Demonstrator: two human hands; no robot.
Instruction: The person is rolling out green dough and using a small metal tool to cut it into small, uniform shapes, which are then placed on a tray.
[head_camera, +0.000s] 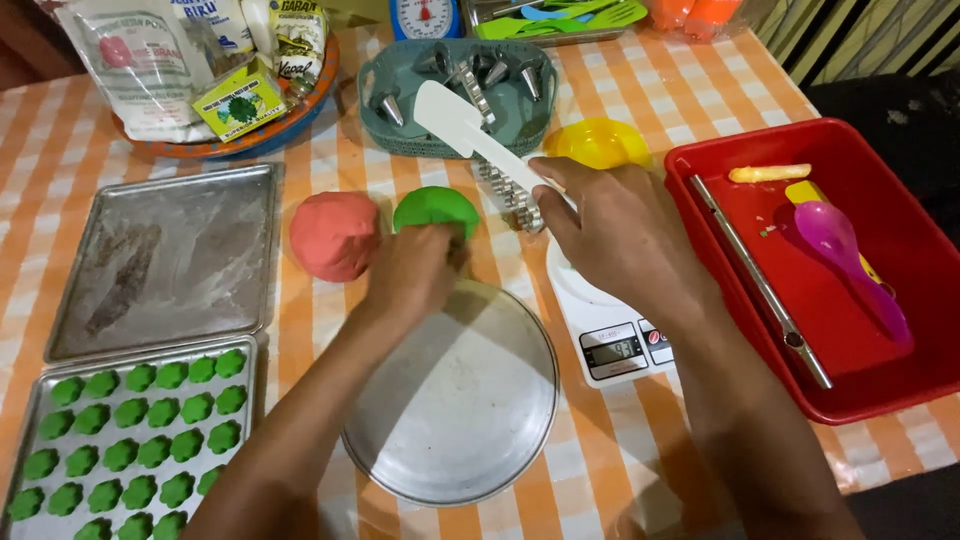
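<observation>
White plastic, the spatula (470, 130) is pinched by its handle in the right hand (610, 235) at centre frame, its long axis slanting to the upper left, blade end (the broad one) highest. The green dough ball (436, 210) is clasped under the curled fingers of the left hand (412, 275), just beside a pink dough ball (335, 235).

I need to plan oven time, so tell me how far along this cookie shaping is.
Done: one tray is nearly full of green shaped dough pieces. In hand: the left hand presses on the green dough ball, and the right hand holds a white spatula. Left: the pink dough ball looks untouched, and the second tray holds no pieces.
</observation>
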